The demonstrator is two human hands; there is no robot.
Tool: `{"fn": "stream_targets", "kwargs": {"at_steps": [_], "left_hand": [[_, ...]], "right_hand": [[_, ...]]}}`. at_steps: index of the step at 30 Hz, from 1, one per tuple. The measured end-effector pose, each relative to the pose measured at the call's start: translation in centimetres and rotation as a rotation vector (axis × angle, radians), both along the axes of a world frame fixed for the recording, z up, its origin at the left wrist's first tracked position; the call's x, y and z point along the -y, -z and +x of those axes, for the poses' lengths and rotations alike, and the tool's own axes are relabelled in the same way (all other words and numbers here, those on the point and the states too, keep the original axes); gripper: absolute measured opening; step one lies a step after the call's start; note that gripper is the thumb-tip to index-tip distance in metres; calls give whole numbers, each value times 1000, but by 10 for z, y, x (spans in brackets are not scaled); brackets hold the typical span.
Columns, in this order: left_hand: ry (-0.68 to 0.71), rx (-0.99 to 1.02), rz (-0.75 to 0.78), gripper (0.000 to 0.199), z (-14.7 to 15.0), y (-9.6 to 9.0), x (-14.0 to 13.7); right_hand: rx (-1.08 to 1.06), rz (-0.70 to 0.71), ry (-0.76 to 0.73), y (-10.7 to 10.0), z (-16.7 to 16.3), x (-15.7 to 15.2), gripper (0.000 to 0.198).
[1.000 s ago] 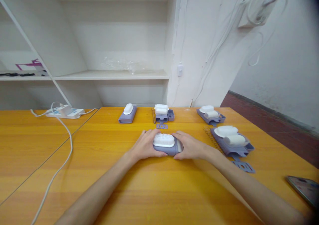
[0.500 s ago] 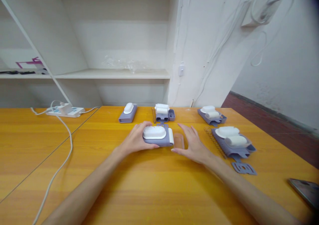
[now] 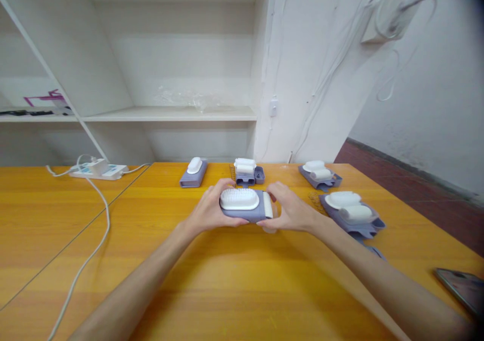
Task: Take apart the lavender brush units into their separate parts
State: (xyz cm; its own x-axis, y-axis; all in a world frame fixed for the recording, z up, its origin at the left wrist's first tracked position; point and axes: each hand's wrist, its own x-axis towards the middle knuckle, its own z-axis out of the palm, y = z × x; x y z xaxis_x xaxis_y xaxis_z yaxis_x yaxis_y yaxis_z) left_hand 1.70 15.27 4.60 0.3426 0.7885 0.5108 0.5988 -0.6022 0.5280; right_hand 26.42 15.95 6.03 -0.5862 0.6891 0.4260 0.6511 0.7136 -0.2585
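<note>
Both hands hold a purple-grey case (image 3: 247, 214) just above the wooden table. A white oval brush (image 3: 239, 198) lies bristles up on its top, and a white strip-like piece (image 3: 267, 205) sits at its right end. My left hand (image 3: 210, 209) wraps around the left end, thumb along the near side and fingers behind. My right hand (image 3: 293, 209) grips the right end, thumb at the near edge and fingertips at the far edge. A clear plastic piece (image 3: 270, 229) shows partly under my right hand; the rest is hidden.
Similar purple-grey sets with white parts stand at the back left (image 3: 194, 175), back middle (image 3: 245, 169), back right (image 3: 320, 175) and right (image 3: 351, 212). A phone (image 3: 459, 288) lies at the right edge. A power strip (image 3: 99, 169) and white cable (image 3: 108, 220) lie on the left.
My right hand has moved in from beside the case and closed on its right end. The case has shifted slightly right, partly covering the clear plastic piece.
</note>
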Motion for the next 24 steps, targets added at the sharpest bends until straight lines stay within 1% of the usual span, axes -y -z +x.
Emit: {"fn": "stream_targets", "kwargs": {"at_steps": [2, 5, 8, 11, 14, 17, 21, 24], "left_hand": [[23, 41, -34, 84, 2, -5, 2], [0, 77, -37, 86, 3, -10, 6], [-37, 98, -36, 83, 3, -10, 8], [-41, 117, -37, 81, 2, -8, 7], [-40, 127, -23, 83, 1, -5, 5], [-32, 110, -52, 86, 1, 0, 5], [-52, 78, -123, 87, -2, 8, 7], [-88, 50, -145, 86, -10, 11, 8]], "right_hand": [[-93, -23, -5, -3, 0, 3, 46], [-173, 25, 65, -6, 1, 7, 51], [-234, 80, 126, -6, 3, 8, 57], [-261, 104, 168, -3, 5, 6, 58], [-302, 54, 205, 6, 7, 5, 55], [-316, -13, 221, 21, 11, 5, 53], [-225, -44, 221, 40, 22, 5, 46], [-143, -43, 197, 47, 34, 5, 40]]}}
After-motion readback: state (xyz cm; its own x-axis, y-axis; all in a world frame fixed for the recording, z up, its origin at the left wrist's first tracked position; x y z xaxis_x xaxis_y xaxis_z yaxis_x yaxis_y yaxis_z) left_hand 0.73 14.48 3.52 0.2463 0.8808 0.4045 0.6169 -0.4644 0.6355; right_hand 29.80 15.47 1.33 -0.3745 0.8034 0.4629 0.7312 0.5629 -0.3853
